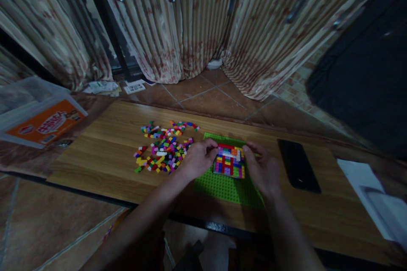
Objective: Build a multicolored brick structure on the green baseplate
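A square panel of colourful toy building bricks (228,168) lies over a green studded baseplate (222,190) on the wooden table. Red, purple, yellow and blue bricks cover it, with white and orange ones near its top. At the panel's upper left corner, my left hand (202,156) is closed, thumb and forefinger pinched at the edge. My right hand (263,167) grips the opposite side, its thumb at the upper right corner and its other fingers curled behind. Whether a small loose brick is also between the left fingertips cannot be made out.
Many loose bricks (163,152) are spread left of the baseplate. A black phone (299,165) lies to the right on the table (95,148). A clear plastic box (38,114) with an orange label stands far left. Striped curtains (197,21) hang beyond the table.
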{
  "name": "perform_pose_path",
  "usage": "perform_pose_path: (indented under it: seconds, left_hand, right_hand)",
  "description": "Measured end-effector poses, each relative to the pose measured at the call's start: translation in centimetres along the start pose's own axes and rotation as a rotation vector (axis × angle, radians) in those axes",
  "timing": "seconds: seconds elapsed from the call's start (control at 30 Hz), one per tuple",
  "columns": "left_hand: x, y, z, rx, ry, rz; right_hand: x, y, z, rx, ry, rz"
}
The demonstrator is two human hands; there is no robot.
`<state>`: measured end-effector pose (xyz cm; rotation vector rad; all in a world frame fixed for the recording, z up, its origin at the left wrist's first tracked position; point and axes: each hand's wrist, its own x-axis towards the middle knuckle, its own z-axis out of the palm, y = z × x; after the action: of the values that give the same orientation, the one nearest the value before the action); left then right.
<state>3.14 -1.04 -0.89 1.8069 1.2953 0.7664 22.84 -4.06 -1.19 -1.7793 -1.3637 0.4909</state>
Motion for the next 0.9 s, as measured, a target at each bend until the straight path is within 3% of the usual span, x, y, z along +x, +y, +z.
perform_pose_path:
  seconds: [0.17, 0.47, 0.7, 0.9]
  left_hand:
    - [0.0, -0.2, 0.1, 0.015, -0.004, 0.010]
    - [-0.1, 0.2, -0.1, 0.042, -0.011, 0.000]
    - [-0.2, 0.1, 0.0, 0.032, 0.010, 0.007]
    - [-0.2, -0.5, -1.4, 0.033, 0.072, 0.014]
  right_hand:
    - [-0.2, -0.2, 0.9, -0.048, -0.077, -0.029]
    - [-0.5, -0.3, 1.5, 0.053, -0.113, 0.087]
    - [-0.7, -0.6, 1.7, 0.093, -0.116, 0.050]
    - [-0.5, -0.2, 1.3, 0.135, -0.133, 0.101]
